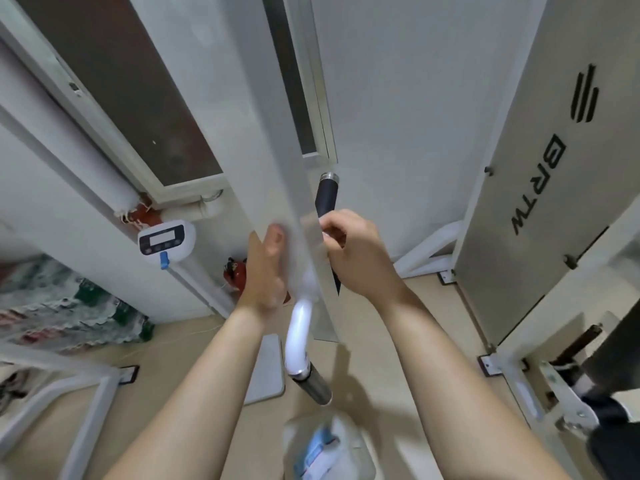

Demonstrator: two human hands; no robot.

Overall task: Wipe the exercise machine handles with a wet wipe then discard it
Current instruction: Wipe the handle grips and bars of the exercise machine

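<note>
While two bare arms reach up from the bottom of the frame, both hands meet at centre around a stretched wet wipe, a pale translucent sheet that blurs upward past the hands. One left hand stands with palm flat and fingers straight, pressed along the sheet's left edge; whether it pinches the wipe I cannot tell. One right hand is curled, its fingertips pinched on the sheet's right edge. Two dark handle grips show: an upper grip just above the right hand, and a lower grip below centre, joined by one curved white bar. One wipe packet lies blurred at bottom centre. One white gauge hangs at middle left. One grey panel marked BRTW fills the right
</note>
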